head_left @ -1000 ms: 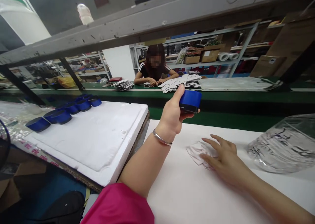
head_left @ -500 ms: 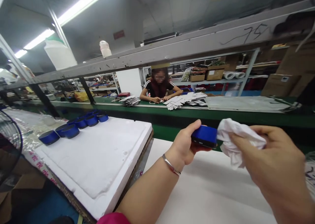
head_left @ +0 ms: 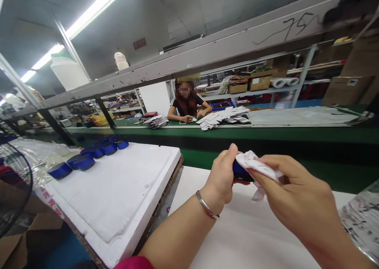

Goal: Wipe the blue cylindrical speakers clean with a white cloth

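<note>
Left hand [head_left: 220, 178] grasps a blue rounded case [head_left: 240, 171]; right hand [head_left: 296, 194] pinches a white cloth [head_left: 254, 163] over its top. Left of the left hand, more blue cases [head_left: 83, 162] sit on a white foam board [head_left: 112, 198]. Right of the right hand, a clear plastic bag [head_left: 363, 221], contents unclear.

The left hand [head_left: 222, 178] curls closed with the thumb raised, its forearm [head_left: 174, 233] reaching forward. The right hand [head_left: 296, 194] crosses in from the right, fingers pinched, apparently almost touching the left hand.
</note>
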A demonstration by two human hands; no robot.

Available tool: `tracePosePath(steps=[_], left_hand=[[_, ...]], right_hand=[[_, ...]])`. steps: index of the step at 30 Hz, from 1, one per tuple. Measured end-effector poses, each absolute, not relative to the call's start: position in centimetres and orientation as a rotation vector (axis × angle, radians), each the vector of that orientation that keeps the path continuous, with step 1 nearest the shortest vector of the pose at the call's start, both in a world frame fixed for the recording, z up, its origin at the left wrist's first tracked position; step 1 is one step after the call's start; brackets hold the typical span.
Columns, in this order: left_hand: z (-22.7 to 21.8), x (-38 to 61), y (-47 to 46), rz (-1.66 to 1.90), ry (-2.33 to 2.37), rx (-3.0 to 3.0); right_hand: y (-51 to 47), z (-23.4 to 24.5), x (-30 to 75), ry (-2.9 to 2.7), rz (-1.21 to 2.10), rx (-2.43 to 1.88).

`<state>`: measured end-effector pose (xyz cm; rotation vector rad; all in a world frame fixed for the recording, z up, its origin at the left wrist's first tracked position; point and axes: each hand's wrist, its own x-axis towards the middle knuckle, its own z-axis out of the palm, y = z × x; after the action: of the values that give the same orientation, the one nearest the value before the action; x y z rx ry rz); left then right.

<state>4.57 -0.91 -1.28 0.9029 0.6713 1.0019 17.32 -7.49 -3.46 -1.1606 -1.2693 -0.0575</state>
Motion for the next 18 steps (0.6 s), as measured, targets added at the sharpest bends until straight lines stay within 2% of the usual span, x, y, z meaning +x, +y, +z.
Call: tracePosePath(steps=[3,7,12,18], left_hand=[[-1.4,4.9,-1.3,1.041,0.686,0.921],[-1.3,5.5,-1.7,1.082,0.787,0.896],[-1.0,5.8,-1.6,1.044,0.878,0.85],[-0.9,5.8,-1.5,1.028,0.898,0.855]], right_hand=[[-7.8,-2.7,16.4,-1.085,0.129,-1.277],[-7.6,-2.8,15.1,-1.126,0.029,-1.257],[-6.9,-3.3,15.5,-0.947,0.211,-1.352],[-6.2,-4.2,16.0,-1.133,-0.161,-1.209]])
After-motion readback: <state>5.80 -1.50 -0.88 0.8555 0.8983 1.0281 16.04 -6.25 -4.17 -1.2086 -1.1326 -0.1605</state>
